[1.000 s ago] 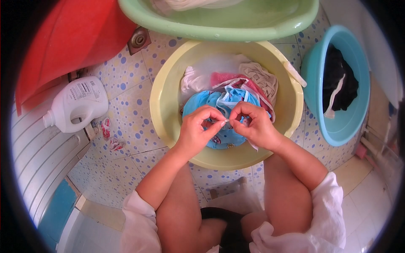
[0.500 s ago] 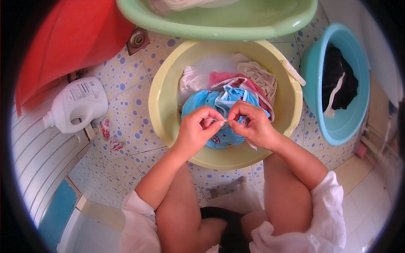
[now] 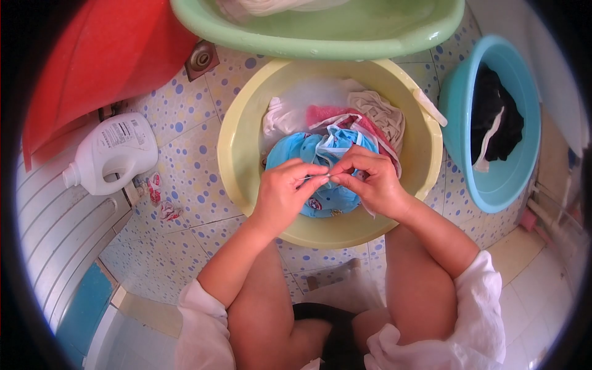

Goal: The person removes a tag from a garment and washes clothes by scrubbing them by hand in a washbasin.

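Pinching a thin white string (image 3: pixel 307 178) with pressed fingers, the left hand (image 3: pixel 280 192) and the right hand (image 3: pixel 377 188) meet above the blue cloth (image 3: pixel 330 200) inside the yellow basin (image 3: pixel 231 151), so this small handling seems to need both grips, though I cannot tell where the string ends.
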A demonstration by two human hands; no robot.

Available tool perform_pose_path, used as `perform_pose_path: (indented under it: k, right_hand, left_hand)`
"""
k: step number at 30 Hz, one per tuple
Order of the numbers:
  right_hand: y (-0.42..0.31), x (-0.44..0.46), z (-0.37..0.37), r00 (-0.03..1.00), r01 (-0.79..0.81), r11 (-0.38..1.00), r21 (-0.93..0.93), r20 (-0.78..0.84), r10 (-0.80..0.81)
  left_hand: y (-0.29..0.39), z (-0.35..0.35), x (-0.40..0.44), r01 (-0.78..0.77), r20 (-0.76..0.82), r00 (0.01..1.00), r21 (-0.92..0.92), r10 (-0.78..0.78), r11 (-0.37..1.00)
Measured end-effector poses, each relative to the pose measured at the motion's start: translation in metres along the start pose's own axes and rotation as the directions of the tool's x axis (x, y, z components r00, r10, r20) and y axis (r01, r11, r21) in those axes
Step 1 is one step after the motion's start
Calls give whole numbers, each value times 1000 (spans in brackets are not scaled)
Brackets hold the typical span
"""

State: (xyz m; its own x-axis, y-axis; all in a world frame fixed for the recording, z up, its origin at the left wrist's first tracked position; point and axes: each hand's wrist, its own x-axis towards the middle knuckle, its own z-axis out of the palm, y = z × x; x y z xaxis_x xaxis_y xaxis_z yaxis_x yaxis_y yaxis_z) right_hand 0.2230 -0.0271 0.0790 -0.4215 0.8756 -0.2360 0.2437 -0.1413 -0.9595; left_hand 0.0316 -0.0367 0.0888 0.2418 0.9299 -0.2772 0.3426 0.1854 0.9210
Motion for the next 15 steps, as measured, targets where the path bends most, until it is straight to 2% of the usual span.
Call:
perform_pose_path:
  k: [2, 3, 4, 5, 7, 8, 9, 10, 11, 12, 13, 14, 15]
  right_hand:
    - [2, 0, -2, 1000, 8, 1000, 19, -15, -7]
    - [3, 1, -4, 984, -161, 935, 315, -26, 178]
    - [4, 2, -6, 936, -297, 759, 580, 19, 352]
    - [4, 1, -6, 936, -297, 759, 579, 20, 351]
    - [6, 0, -6, 899, -377, 647, 663, 95, 427]
    - [5, 0, -6, 900, -377, 647, 663, 96, 426]
    - [4, 1, -5, 911, -373, 708, 599, 93, 401]
    - [4, 1, -4, 922, -366, 764, 532, 93, 377]
    - [4, 1, -4, 921, -368, 763, 531, 95, 378]
    - [6, 2, -2, 953, -292, 859, 420, 50, 300]
    - [7, 2, -1, 977, -208, 931, 298, 16, 213]
    - [9, 2, 0, 977, -208, 931, 298, 17, 213]
    - [11, 1, 1, 974, -215, 917, 335, 12, 224]
  left_hand:
    - [-3, -6, 1, 88, 44, 995, 12, -88, 996]
    - [-4, -7, 1, 88, 44, 995, 12, -88, 996]
    - [-7, -8, 2, 109, 28, 994, -29, -108, 994]
    - [-9, -9, 2, 128, 11, 992, -70, -128, 989]
    - [-13, 1, 2, 91, 0, 996, -131, -92, 987]
    - [-13, 6, 3, 54, -10, 998, -191, -57, 980]
    - [-12, 6, 2, 54, -11, 998, -192, -57, 980]
    - [-1, 4, 4, 111, 34, 993, -89, -109, 990]
    - [5, 3, 4, 164, 74, 984, 17, -165, 986]
    - [2, 6, 3, 165, 73, 983, 17, -166, 986]
    - [-1, 9, 2, 185, 43, 982, -81, -182, 979]
    - [-3, 11, 2, 200, 15, 980, -179, -200, 963]
    - [-4, 13, 2, 200, 15, 980, -179, -200, 963]
